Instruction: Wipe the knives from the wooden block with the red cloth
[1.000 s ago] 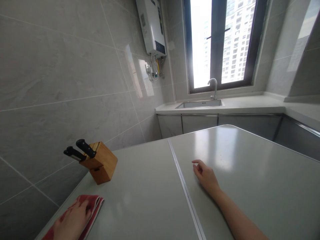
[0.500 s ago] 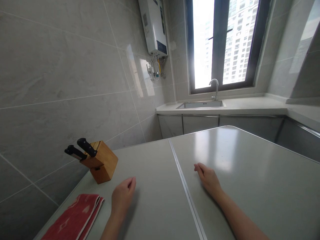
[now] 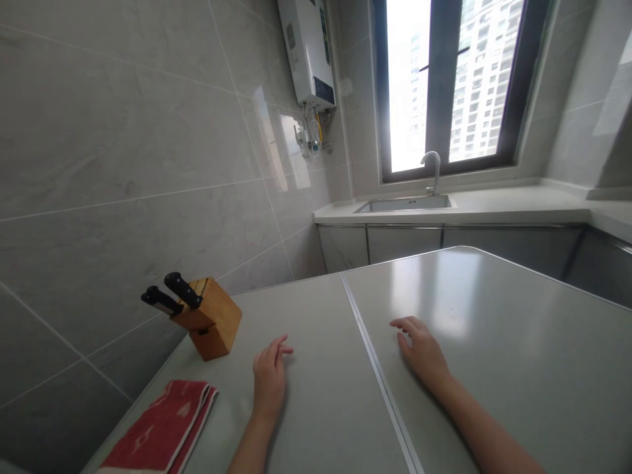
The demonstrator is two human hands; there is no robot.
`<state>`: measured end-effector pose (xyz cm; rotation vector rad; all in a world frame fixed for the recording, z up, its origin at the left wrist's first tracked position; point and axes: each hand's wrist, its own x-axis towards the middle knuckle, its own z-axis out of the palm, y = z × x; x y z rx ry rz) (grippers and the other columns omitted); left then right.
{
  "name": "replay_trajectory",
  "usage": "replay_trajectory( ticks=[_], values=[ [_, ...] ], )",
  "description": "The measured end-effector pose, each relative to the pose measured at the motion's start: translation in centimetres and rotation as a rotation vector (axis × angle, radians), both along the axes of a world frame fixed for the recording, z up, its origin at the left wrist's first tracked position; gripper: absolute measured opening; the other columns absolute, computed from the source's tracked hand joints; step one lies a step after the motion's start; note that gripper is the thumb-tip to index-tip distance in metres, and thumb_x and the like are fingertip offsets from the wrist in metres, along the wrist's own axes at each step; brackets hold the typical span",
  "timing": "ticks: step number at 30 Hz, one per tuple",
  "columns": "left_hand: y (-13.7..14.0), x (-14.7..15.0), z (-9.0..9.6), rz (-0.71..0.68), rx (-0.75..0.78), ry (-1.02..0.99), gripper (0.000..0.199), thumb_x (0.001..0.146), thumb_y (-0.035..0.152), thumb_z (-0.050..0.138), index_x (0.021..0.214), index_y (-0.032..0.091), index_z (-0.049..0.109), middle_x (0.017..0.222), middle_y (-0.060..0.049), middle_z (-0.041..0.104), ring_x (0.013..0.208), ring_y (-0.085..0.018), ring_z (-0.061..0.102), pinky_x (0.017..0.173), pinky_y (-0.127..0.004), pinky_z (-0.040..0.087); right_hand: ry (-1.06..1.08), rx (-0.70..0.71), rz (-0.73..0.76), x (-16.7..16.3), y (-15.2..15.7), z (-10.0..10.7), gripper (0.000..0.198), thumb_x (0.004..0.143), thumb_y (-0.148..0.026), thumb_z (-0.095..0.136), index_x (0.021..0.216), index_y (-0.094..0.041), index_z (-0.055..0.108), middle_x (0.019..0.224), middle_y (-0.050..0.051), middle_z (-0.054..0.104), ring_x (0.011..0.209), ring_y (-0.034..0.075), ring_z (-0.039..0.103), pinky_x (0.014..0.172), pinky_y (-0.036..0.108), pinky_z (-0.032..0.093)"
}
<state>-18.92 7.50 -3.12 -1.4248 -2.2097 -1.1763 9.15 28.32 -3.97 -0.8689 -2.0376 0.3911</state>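
My left hand [image 3: 270, 375] is over the left part of the pale table [image 3: 326, 395], its fingers apart and nothing in them. Left of it stands a wooden knife block [image 3: 214, 322] with several black-handled knives [image 3: 182, 289] slotted in. Nearer to me lies a folded red cloth [image 3: 160, 424] with white edging, apart from the hand. Across the table's seam, my right hand [image 3: 419, 349] has its fingers loosely curled but parted, with nothing held.
A metal strip [image 3: 378, 368] runs along the table's seam. Grey tiled wall [image 3: 123, 145] borders the left side. Beyond the table are a white counter [image 3: 508, 201], a sink [image 3: 405, 204], a faucet [image 3: 435, 172] and a window. A water heater [image 3: 309, 56] hangs on the wall.
Both hands have opened from closed fists. My left hand has moved right, away from the red cloth. The whole view has shifted slightly, with the scene sliding to the right.
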Motion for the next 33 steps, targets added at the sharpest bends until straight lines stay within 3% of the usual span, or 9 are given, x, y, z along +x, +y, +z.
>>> replay_trajectory(
  ticks=[3, 7, 13, 19, 22, 24, 26, 29, 33],
  values=[
    [0.0, 0.5, 0.4, 0.097, 0.040, -0.022, 0.033, 0.089, 0.021, 0.033, 0.116, 0.017, 0.051, 0.068, -0.002, 0.064, 0.077, -0.019, 0.061, 0.093, -0.041, 0.036, 0.061, -0.003, 0.042, 0.0, 0.3, -0.2, 0.028, 0.079, -0.024, 0.044, 0.099, -0.022, 0.065, 0.085, 0.006, 0.065, 0.083, 0.020, 0.059, 0.080, 0.034, 0.044],
    [-0.1, 0.8, 0.6, 0.233, 0.025, 0.097, 0.028, 0.082, 0.016, 0.042, 0.103, 0.018, 0.060, 0.062, 0.001, 0.058, 0.066, -0.017, 0.056, 0.098, -0.043, 0.029, 0.065, -0.064, -0.027, -0.1, 0.3, -0.3, 0.034, 0.081, -0.032, 0.043, 0.102, -0.019, 0.067, 0.056, 0.000, 0.058, 0.058, 0.017, 0.055, 0.069, 0.031, 0.044],
    [-0.2, 0.4, 0.3, 0.218, 0.044, 0.181, 0.038, 0.069, -0.001, 0.039, 0.086, 0.022, 0.065, 0.087, -0.007, 0.062, 0.096, -0.025, 0.052, 0.093, -0.043, 0.031, 0.041, -0.025, -0.089, -0.1, -0.1, 0.0, 0.037, 0.074, -0.027, 0.041, 0.095, -0.018, 0.070, 0.045, -0.004, 0.043, 0.046, 0.013, 0.045, 0.059, 0.027, 0.038],
    [-0.3, -0.2, 0.2, 0.201, 0.023, 0.080, 0.028, 0.078, 0.006, 0.037, 0.076, 0.020, 0.061, 0.077, -0.004, 0.062, 0.080, -0.020, 0.056, 0.094, -0.044, 0.031, 0.034, -0.033, -0.083, -0.2, 0.0, -0.2, 0.035, 0.075, -0.028, 0.040, 0.095, -0.017, 0.068, 0.048, -0.004, 0.044, 0.047, 0.013, 0.045, 0.059, 0.027, 0.038],
    [-0.2, 0.0, 0.3, 0.221, 0.014, 0.078, 0.025, 0.083, 0.014, 0.038, 0.095, 0.019, 0.060, 0.095, -0.008, 0.064, 0.097, -0.022, 0.055, 0.101, -0.047, 0.025, 0.033, -0.033, -0.082, -0.2, -0.1, -0.2, 0.034, 0.076, -0.030, 0.040, 0.095, -0.017, 0.067, 0.049, -0.004, 0.045, 0.046, 0.013, 0.045, 0.058, 0.026, 0.038],
    [-0.1, 0.4, 0.3, 0.251, 0.038, 0.088, 0.036, 0.086, 0.022, 0.042, 0.121, 0.018, 0.047, 0.125, -0.014, 0.052, 0.120, -0.026, 0.042, 0.105, -0.051, 0.019, 0.032, -0.036, -0.074, -0.2, -0.2, -0.1, 0.034, 0.077, -0.031, 0.041, 0.094, -0.017, 0.066, 0.050, -0.004, 0.046, 0.046, 0.013, 0.045, 0.057, 0.026, 0.038],
    [0.1, 0.8, 0.5, 0.291, 0.074, 0.086, 0.059, 0.085, 0.029, 0.046, 0.138, 0.016, 0.024, 0.145, -0.019, 0.026, 0.135, -0.030, 0.020, 0.106, -0.054, 0.015, 0.029, -0.038, -0.066, -0.2, -0.2, -0.1, 0.034, 0.078, -0.032, 0.041, 0.095, -0.017, 0.066, 0.051, -0.003, 0.048, 0.046, 0.013, 0.046, 0.057, 0.026, 0.038],
    [0.0, 0.9, 1.0, 0.327, 0.134, 0.070, 0.077, 0.084, 0.034, 0.049, 0.143, 0.012, 0.004, 0.149, -0.023, 0.001, 0.138, -0.032, 0.001, 0.107, -0.055, 0.012, 0.023, -0.030, -0.061, -0.2, -0.2, -0.1, 0.034, 0.079, -0.033, 0.040, 0.095, -0.017, 0.066, 0.051, -0.003, 0.048, 0.047, 0.013, 0.047, 0.057, 0.026, 0.038],
    [-0.5, -0.8, 2.2, 0.385, 0.253, 0.064, 0.080, 0.085, 0.034, 0.048, 0.142, 0.007, -0.001, 0.148, -0.027, -0.006, 0.138, -0.031, -0.004, 0.110, -0.048, 0.012, -0.003, -0.020, -0.035, -0.2, 0.1, -0.4, 0.033, 0.079, -0.034, 0.041, 0.095, -0.018, 0.066, 0.052, -0.002, 0.051, 0.049, 0.014, 0.049, 0.057, 0.027, 0.039]
  ],
)
